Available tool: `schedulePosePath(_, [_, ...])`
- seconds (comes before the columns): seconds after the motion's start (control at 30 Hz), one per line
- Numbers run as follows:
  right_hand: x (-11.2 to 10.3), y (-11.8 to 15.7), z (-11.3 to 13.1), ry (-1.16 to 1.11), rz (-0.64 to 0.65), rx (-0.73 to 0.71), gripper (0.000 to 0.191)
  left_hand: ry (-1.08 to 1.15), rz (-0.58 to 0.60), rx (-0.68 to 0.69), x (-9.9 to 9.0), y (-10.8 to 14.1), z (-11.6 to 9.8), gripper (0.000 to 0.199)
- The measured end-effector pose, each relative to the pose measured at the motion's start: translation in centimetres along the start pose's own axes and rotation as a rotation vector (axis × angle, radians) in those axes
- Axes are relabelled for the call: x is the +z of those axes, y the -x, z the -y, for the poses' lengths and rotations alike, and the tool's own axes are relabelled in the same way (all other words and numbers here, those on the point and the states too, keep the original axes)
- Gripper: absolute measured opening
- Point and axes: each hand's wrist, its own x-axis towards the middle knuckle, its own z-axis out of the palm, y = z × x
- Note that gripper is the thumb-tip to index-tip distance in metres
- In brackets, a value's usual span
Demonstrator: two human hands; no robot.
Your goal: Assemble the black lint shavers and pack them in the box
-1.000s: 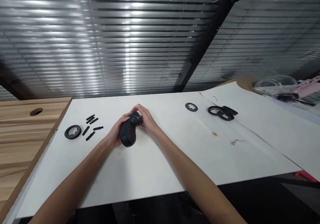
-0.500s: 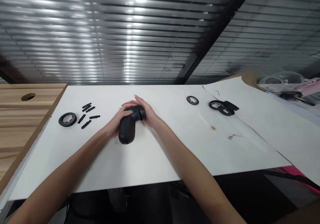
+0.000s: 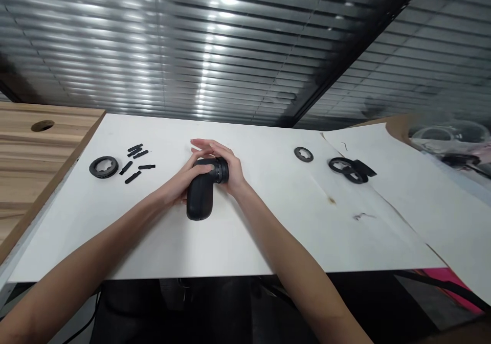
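The right hand (image 3: 235,169) has shifted its fingers farther across the black tool (image 3: 200,198). The left hand (image 3: 183,181) grips its body while the right cups its ringed end, over the worktop (image 3: 261,160).

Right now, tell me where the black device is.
In the head view, the device is just left of centre, between the left hand and the right hand; the black strips lie to its left.

Head-worn camera, near the white table (image 3: 276,175); looks forward and down from its near side; slatted blinds (image 3: 245,52) beyond.
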Motion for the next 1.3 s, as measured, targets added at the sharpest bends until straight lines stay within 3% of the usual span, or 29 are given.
schedulePosePath(0.27, [-0.8, -0.2, 0.3, 0.106, 0.004, -0.038, 0.024, -0.253, 0.033, 0.074, 0.3, 0.0, 0.5, 0.026])
schedulePosePath(0.53, [-0.9, -0.2, 0.5, 0.108, 0.006, -0.033, 0.032, -0.213, 0.037, 0.002, -0.1, 0.1, 0.2, 0.032])
schedulePosePath(0.67, [-0.3, -0.2, -0.1, 0.091, 0.005, -0.041, 0.026, -0.224, 0.035, 0.063, 0.3, 0.0, 0.5, 0.028])
schedulePosePath(0.93, [-0.1, -0.2, -0.5, 0.198, -0.01, -0.078, 0.032, -0.227, 0.005, 0.13, 0.4, -0.3, 1.1, 0.025])
schedulePosePath(1.3, [0.2, 0.2, -0.2, 0.073, 0.069, 0.041, 0.041, -0.189, 0.032, 0.112, 0.2, -0.6, 1.6, 0.033])
